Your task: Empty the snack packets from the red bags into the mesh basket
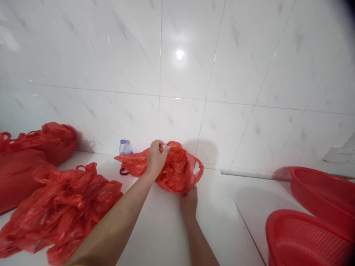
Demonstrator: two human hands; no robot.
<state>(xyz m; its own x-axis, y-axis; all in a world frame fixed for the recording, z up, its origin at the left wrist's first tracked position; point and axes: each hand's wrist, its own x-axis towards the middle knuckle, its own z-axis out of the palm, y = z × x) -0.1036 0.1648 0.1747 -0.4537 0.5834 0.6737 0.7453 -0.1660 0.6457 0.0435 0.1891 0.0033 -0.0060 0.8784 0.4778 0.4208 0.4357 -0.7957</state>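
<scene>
A red plastic bag (177, 171) is held up over the white table, its mouth spread toward me and crumpled red plastic showing inside. My left hand (157, 157) is at its upper left rim, fingers bent in a pinch at the edge. Low on the right side, my right hand (189, 202) grips the rim from below, its fingertips partly hidden by the plastic. One looped handle of the bag sticks out to the right. More red plastic trails left behind my left wrist, beside a small dark red loop (124, 171).
Left of my arm lies a heap of crumpled red bags (69, 207), with fuller red bags (22, 166) behind it. A clear bottle with a blue cap (125, 147) stands by the tiled wall (133, 122). At right are a red perforated basket (310, 236) and a red basin (324, 188).
</scene>
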